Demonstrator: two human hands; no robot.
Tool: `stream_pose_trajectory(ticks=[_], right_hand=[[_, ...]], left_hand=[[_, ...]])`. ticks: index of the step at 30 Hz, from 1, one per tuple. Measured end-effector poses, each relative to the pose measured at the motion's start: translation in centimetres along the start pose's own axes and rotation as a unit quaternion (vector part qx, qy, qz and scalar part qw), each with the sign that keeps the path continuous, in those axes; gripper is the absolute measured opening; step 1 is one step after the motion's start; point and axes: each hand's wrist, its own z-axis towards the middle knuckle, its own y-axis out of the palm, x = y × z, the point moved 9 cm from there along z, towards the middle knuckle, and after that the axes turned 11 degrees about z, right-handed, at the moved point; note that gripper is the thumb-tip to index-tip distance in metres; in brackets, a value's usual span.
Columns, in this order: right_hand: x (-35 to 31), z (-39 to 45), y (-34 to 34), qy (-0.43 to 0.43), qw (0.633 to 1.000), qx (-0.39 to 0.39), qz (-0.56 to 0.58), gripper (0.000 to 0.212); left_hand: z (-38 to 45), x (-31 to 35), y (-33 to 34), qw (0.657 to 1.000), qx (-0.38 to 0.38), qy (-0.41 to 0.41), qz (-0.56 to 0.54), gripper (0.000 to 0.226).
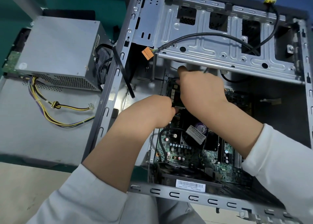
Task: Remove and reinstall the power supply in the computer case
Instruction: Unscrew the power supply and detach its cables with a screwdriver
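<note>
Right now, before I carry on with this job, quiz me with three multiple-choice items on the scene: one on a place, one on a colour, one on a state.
1. Where is the power supply?
A. mounted inside the computer case
B. lying outside the case, to its left
C. held in the left hand

2. What colour is the connector hanging near the drive cage?
A. orange
B. blue
C. white

3. What state is the computer case in?
A. shut, side panel on
C. open, motherboard exposed
B. standing upright, sealed

Answers:
1. B: the grey box rests beside the case, its wire bundle loose and unplugged.
2. A: its plastic housing is plainly orange.
3. C: the motherboard shows, and the left hand and right hand reach inside.
</note>
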Motion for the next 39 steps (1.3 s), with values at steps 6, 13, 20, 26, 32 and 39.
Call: stream_pose_trajectory(ticks=[6,13,20,26,32,39], right_hand=[[-0.9,0.3,-0.2,-0.022,0.999,-0.025,-0.027,0.030],[-2.3,0.1,0.0,-0.064,0.998,-0.021,0.005,0.041],[-2.3,0.7,-0.2,-0.070,0.997,-0.013,-0.021,0.056],[-1.2,1.4,-0.8,-0.057,0.998,0.004,-0.006,0.045],[-1.2,1.1,-0.2,-0.051,0.999,-0.004,-0.015,0.032],[-2.8,0.3,0.2,-0.119,0.992,-0.030,0.013,0.053]], left_hand=[[0.2,-0.1,0.0,1.000,0.004,-0.004,-0.002,0.023],[0.1,-0.2,0.1,1.000,0.001,-0.005,0.000,0.031],[0.0,-0.1,-0.2,1.000,-0.002,0.000,-0.001,0.025],[0.0,-0.1,-0.2,1.000,0.002,0.004,0.001,0.028],[0.0,-0.2,-0.1,1.000,-0.001,-0.002,-0.001,0.024],[0.2,-0.5,0.0,1.000,-0.005,-0.003,0.002,0.025]])
